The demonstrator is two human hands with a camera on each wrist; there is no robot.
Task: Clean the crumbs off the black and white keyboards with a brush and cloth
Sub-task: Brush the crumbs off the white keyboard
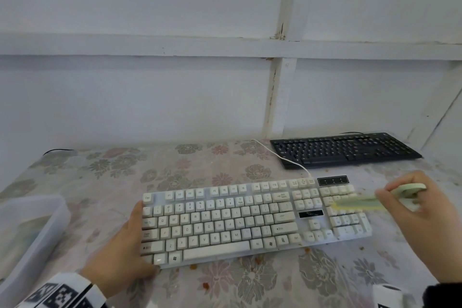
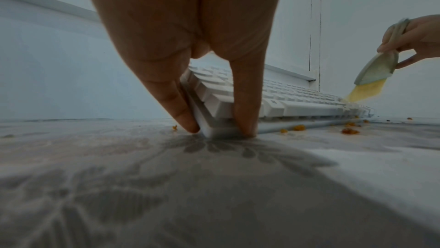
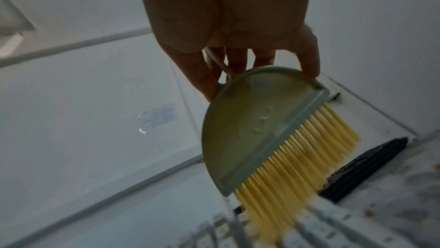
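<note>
White keyboard (image 1: 252, 220) lies on the floral tablecloth (image 1: 250, 282) in the head view, black keyboard (image 1: 345, 149) behind it; the left hand (image 1: 122, 250) braces its left end and the right hand (image 1: 420, 197) pinches a brush (image 1: 370, 201) over the number pad. From the left wrist, straight fingers (image 2: 243, 105) press the keyboard's corner beside orange crumbs (image 2: 349, 131). From the right wrist, fingertips clasp the brush's pale-green back, its yellow bristles (image 3: 297, 161) on the keys.
</note>
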